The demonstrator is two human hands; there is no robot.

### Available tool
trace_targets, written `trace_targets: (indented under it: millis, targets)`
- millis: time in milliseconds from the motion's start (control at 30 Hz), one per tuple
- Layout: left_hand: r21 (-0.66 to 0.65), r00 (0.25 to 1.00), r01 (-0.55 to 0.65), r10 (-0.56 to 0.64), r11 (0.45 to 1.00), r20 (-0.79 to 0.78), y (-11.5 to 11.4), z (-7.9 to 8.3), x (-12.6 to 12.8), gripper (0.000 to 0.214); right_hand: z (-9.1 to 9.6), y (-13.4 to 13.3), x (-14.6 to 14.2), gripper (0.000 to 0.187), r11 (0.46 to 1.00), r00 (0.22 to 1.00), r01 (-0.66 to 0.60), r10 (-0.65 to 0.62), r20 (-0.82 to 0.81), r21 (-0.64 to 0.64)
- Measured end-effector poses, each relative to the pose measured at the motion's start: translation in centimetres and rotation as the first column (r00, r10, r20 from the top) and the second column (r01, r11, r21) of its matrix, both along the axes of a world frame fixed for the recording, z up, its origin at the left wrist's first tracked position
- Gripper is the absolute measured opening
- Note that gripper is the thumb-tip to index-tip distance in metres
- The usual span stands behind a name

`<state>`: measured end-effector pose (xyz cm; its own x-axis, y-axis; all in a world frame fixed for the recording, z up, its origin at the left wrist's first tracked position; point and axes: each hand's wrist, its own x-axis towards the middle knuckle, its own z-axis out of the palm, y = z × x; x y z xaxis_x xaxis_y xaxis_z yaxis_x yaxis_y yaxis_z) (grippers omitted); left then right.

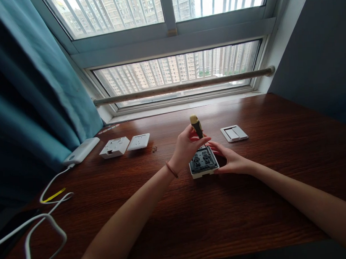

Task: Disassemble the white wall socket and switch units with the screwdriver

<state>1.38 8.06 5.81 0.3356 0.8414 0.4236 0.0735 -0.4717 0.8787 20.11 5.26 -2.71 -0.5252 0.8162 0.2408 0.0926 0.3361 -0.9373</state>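
Note:
My left hand is closed round a screwdriver with a yellow and black handle, held upright with its tip down into a white switch module. The module lies on the wooden table with its dark inner side facing up. My right hand rests against the module's right edge, its fingers curved along the side and steadying it.
A white switch cover plate lies to the right. To the left lie a white socket back, a white socket face and two small screws. A white power bank with a looping white cable sits far left by the blue curtain.

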Motion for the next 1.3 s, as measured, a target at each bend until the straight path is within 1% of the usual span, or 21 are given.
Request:
trace_targets:
  millis: [67,133,300,433,600,667,800,867,933,1000,1033,1100,1167,1233,1300]
  targets:
    - [0.027,0.998,-0.062,0.063,0.998,-0.023,0.0,-0.2,-0.1,0.026,0.0,0.0,-0.1,0.098,1.000,1.000,0.002,-0.002,-0.007,-0.001]
    - [0.035,0.996,-0.064,0.066,0.997,-0.058,0.0,-0.2,-0.4,0.026,0.0,0.0,-0.1,0.098,1.000,1.000,0.005,-0.005,-0.011,0.003]
    - [-0.003,0.993,-0.001,0.001,1.000,-0.119,0.1,0.8,-1.2,0.033,0.1,-0.1,-0.1,0.099,0.999,0.999,0.030,-0.030,0.009,0.010]
    - [-0.050,0.989,0.054,-0.060,0.997,-0.136,0.3,1.4,-1.7,0.030,0.0,-0.1,-0.1,0.099,0.999,0.999,0.045,-0.045,0.009,0.005]
    - [-0.090,0.965,0.206,-0.217,0.974,-0.147,0.8,1.5,-2.2,0.031,0.2,-0.1,-0.1,0.100,1.000,0.999,0.015,-0.016,-0.031,-0.006]
    - [-0.102,0.960,0.233,-0.246,0.967,-0.132,0.9,1.4,-2.1,0.033,0.2,0.0,-0.1,0.101,1.000,0.999,0.010,-0.010,-0.034,-0.009]
    - [-0.106,0.973,0.226,-0.230,0.968,-0.023,0.7,1.2,-1.4,0.045,-0.1,0.1,-0.1,0.099,1.000,1.000,0.010,-0.010,-0.024,-0.012]
    - [-0.105,0.978,0.208,-0.207,0.972,0.020,0.4,1.0,-1.0,0.044,-0.3,0.1,0.0,0.099,1.000,1.000,0.003,-0.004,-0.016,-0.013]
    - [-0.087,0.985,0.171,-0.170,0.981,0.023,0.2,0.8,-0.7,0.037,-0.3,-0.1,0.1,0.098,1.000,1.000,-0.001,0.001,0.003,0.001]
    - [-0.038,0.993,0.117,-0.118,0.992,-0.024,0.2,0.5,-0.5,0.029,0.3,-0.3,0.2,0.096,0.999,0.999,0.006,-0.008,0.042,0.053]
    - [-0.007,0.994,0.092,-0.093,0.996,-0.057,0.2,0.4,-0.5,0.027,0.8,-0.5,0.1,0.094,0.995,0.998,0.026,-0.032,0.060,0.098]
    - [0.053,0.991,0.057,-0.050,0.997,-0.123,0.1,0.3,-0.5,0.025,2.4,-0.7,-0.1,0.086,0.973,0.991,0.104,-0.120,0.066,0.207]
    - [0.095,0.986,0.050,-0.034,0.994,-0.165,0.1,0.5,-0.5,0.027,4.3,-0.7,-0.7,0.072,0.934,0.975,0.211,-0.223,0.009,0.288]
    - [0.125,0.981,0.065,-0.041,0.990,-0.188,0.0,0.8,-0.3,0.029,6.3,-0.4,-1.5,0.061,0.904,0.955,0.296,-0.292,-0.058,0.309]
    - [0.141,0.980,0.085,-0.057,0.986,-0.192,0.0,1.0,-0.1,0.032,7.9,0.0,-2.3,0.056,0.894,0.939,0.342,-0.334,-0.080,0.291]
